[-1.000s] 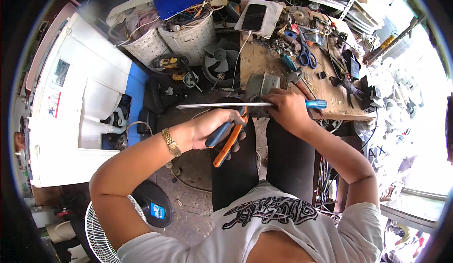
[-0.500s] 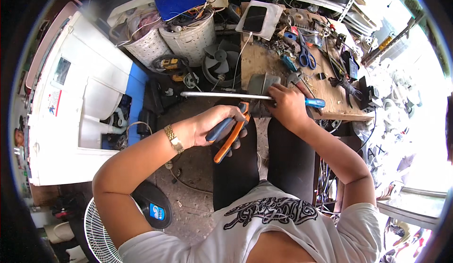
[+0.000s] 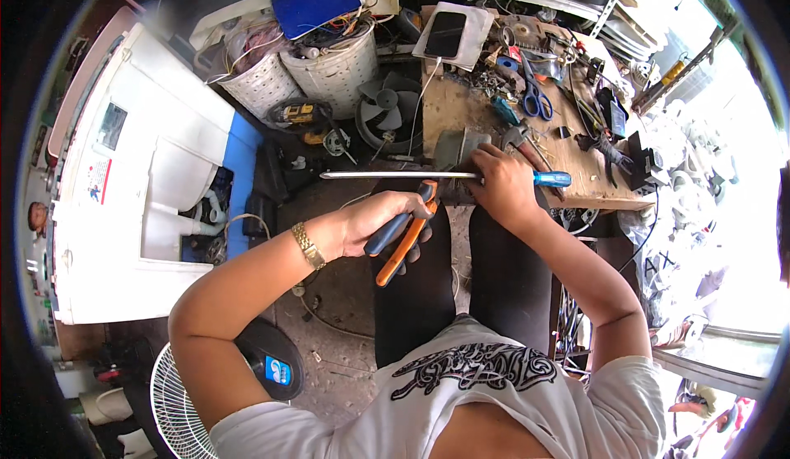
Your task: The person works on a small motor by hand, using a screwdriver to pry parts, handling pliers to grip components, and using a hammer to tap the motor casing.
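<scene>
My left hand (image 3: pixel 383 222) is closed around pliers (image 3: pixel 405 249) with orange and dark blue handles. Their head points up, just below a long screwdriver shaft (image 3: pixel 387 176). My right hand (image 3: pixel 504 183) grips that screwdriver near its blue handle (image 3: pixel 553 179), and the shaft lies almost level, its tip to the left. Directly behind the shaft, a grey metal block (image 3: pixel 457 148) stands at the near edge of the wooden workbench (image 3: pixel 461 101); my right fingertips are beside it. Whether they touch it is hidden. A hammer (image 3: pixel 527 144) lies past my right hand.
Scissors (image 3: pixel 536 101), a phone (image 3: pixel 445 34) and loose parts lie on the bench. Two white baskets (image 3: pixel 333 72), a grey fan blade (image 3: pixel 387 107) and a yellow-black power tool (image 3: pixel 300 113) are beyond. A white appliance casing (image 3: pixel 123 171) stands left; a fan cage (image 3: pixel 169 393) is lower left.
The screwdriver's tip has dropped slightly, so its shaft lies more level. Both hands keep their hold, and the pliers have barely shifted.
</scene>
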The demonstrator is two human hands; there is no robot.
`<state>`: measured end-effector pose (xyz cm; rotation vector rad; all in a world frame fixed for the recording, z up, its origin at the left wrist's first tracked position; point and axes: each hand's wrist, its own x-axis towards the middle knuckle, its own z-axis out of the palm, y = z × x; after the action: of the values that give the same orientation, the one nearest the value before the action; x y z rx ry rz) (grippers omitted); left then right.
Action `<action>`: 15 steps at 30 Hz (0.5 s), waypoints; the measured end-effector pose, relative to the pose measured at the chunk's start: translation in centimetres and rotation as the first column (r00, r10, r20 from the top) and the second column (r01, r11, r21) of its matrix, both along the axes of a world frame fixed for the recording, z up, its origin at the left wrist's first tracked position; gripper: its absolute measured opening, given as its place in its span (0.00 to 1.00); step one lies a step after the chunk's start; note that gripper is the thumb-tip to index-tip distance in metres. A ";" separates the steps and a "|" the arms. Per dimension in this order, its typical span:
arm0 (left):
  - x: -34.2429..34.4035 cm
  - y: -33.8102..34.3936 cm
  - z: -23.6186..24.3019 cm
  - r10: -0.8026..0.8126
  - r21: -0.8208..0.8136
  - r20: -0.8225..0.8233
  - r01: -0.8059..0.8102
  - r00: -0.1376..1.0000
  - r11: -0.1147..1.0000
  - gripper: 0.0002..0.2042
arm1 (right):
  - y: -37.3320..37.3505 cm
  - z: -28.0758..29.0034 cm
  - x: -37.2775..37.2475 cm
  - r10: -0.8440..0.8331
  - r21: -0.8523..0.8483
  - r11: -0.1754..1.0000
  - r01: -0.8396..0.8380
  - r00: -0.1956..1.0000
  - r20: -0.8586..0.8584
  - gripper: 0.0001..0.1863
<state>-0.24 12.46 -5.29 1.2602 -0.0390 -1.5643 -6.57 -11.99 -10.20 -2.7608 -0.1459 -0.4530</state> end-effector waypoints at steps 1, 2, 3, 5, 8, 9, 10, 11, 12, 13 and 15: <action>0.0 0.0 0.0 0.002 -0.006 0.003 -0.002 1.000 1.000 0.17 | -0.1 0.0 0.0 -0.033 0.015 0.999 0.033 0.999 -0.038 0.18; 0.0 0.1 0.0 0.019 -0.004 0.020 -0.019 1.000 1.000 0.17 | -0.2 0.0 0.0 -0.026 0.044 0.999 0.027 1.000 -0.017 0.17; 0.1 0.1 0.0 0.001 -0.014 0.008 -0.001 1.000 1.000 0.17 | -0.4 0.0 0.0 0.027 0.080 0.996 -0.033 0.997 0.078 0.17; 0.0 0.1 -0.1 0.007 0.025 0.033 -0.008 0.999 1.000 0.17 | -0.6 -0.3 0.0 -0.009 0.058 0.998 0.009 1.000 -0.001 0.15; 0.1 0.0 -0.1 0.003 0.032 0.027 -0.004 1.000 0.999 0.17 | -0.4 -0.2 0.2 0.039 -0.007 0.999 -0.039 0.999 0.024 0.18; 0.1 0.0 -0.1 -0.016 -0.003 0.008 0.016 1.000 1.000 0.17 | -0.3 0.1 0.3 0.068 -0.031 0.997 -0.067 0.997 0.037 0.19; 0.1 0.1 -0.1 -0.014 -0.006 0.002 0.014 1.000 1.000 0.17 | -0.3 0.6 0.2 0.047 -0.106 0.993 -0.047 0.999 0.005 0.22; 0.1 0.1 -0.2 0.004 0.010 0.015 -0.004 1.000 1.000 0.17 | -0.5 1.4 0.0 0.030 -0.172 0.984 -0.034 0.999 -0.023 0.25; 0.2 0.2 -0.2 -0.014 -0.008 0.002 0.014 1.000 1.000 0.17 | -0.8 2.2 -0.2 0.066 -0.229 0.972 -0.061 0.998 0.016 0.28; 0.2 0.2 -0.2 -0.016 -0.011 0.003 0.016 1.000 1.000 0.16 | -1.8 3.3 -0.7 0.091 -0.185 0.979 -0.086 0.996 0.017 0.35; 0.2 0.2 -0.4 -0.015 -0.021 0.001 0.015 1.000 1.000 0.16 | -4.5 5.4 -3.1 0.084 -0.161 0.984 -0.073 0.994 0.063 0.33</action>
<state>-0.03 12.70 -5.68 1.2468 -0.0648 -1.5722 -9.64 -16.50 -4.79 -2.8825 -0.3198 -0.5386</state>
